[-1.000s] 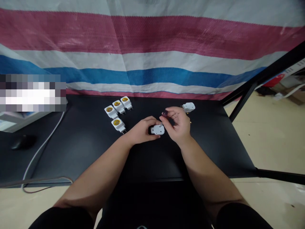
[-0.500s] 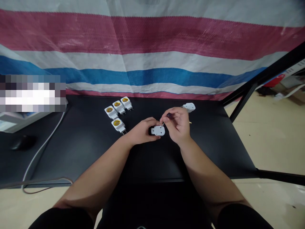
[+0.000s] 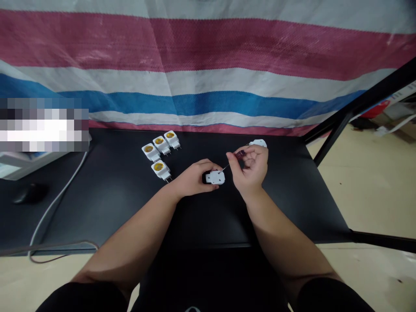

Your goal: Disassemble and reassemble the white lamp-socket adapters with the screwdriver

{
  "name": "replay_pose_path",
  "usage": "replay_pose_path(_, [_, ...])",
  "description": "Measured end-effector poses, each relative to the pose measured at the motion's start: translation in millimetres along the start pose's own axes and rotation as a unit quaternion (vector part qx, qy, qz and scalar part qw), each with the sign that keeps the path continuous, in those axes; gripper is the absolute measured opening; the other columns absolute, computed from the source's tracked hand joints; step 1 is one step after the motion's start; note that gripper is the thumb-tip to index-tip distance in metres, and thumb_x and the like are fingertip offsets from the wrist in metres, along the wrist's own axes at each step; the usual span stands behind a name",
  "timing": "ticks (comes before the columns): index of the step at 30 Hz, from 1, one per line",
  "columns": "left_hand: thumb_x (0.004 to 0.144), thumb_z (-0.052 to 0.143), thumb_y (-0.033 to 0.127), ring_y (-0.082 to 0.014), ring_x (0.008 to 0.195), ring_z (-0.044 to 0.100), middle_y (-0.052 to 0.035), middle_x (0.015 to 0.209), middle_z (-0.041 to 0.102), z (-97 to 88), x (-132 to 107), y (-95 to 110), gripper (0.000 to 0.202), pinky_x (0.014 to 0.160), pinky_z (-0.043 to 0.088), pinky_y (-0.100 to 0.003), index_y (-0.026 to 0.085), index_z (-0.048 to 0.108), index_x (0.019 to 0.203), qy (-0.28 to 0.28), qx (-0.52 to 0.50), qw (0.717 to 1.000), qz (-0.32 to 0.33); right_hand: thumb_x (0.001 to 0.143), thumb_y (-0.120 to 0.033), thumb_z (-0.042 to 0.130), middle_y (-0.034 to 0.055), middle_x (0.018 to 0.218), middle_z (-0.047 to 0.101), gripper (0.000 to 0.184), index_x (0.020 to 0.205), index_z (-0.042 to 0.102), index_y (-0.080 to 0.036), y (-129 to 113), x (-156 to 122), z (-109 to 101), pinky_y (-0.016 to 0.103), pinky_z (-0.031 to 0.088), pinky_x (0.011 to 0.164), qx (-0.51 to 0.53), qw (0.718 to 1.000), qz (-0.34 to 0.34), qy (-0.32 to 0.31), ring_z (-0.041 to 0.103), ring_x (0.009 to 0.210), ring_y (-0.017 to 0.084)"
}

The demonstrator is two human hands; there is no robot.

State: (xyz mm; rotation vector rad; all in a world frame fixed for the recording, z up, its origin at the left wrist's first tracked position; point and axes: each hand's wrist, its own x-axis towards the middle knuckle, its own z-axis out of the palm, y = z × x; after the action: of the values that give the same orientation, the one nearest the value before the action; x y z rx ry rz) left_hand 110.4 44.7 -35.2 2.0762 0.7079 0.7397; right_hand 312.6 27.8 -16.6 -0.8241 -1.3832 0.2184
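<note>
My left hand [image 3: 199,178] is closed around a white plug-in lamp socket [image 3: 217,177], turned so its back with small screw holes faces up. In my right hand [image 3: 251,169] is a screwdriver [image 3: 241,154] with a dark reddish handle. Its thin shaft slants down to the left, and the tip meets a hole in the socket's back. My right thumb is stretched out beside the handle, while the fingers curl round it. Behind my right hand, another white socket piece [image 3: 259,142] lies partly hidden.
Several white plug-in sockets with yellow-gold round openings [image 3: 159,167] stand on the black table [image 3: 107,182], left of my hands. Farther left are a black mouse [image 3: 30,193], a pale cable [image 3: 60,197] and a blurred-out device. A striped sheet [image 3: 208,104] hangs behind; a black metal frame [image 3: 328,130] is at right.
My right hand has shifted right and back along the screwdriver, its fingers opening somewhat, so more of the shaft shows. My left hand and the socket stay in place.
</note>
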Motion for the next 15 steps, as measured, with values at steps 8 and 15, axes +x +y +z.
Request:
replay_pose_path(8, [0.084,0.089,0.023,-0.0254,0.111,0.073,-0.0092,0.121,0.075,-0.4,-0.1,-0.5,0.048,0.099,0.060,-0.042,0.021,0.074,0.130,0.002,0.000,1.000,0.006,0.100,-0.021,0.077,0.0018,0.103,0.070,0.030,0.122,0.058,-0.028,2.2,1.5,-8.1,0.032,0.066,0.069,0.020,0.997,-0.015,-0.071,0.075,0.086,0.018])
replay_pose_path(15, [0.084,0.090,0.024,-0.0238,0.105,0.071,-0.0083,0.117,0.072,0.2,-0.6,0.2,0.045,0.093,0.060,-0.039,0.021,0.074,0.126,0.005,0.002,1.000,0.002,0.095,-0.015,0.078,0.0046,0.112,0.066,0.039,0.127,0.061,-0.031,5.0,1.2,-13.3,0.036,0.064,0.064,0.025,0.991,-0.058,-0.115,0.070,0.086,0.019])
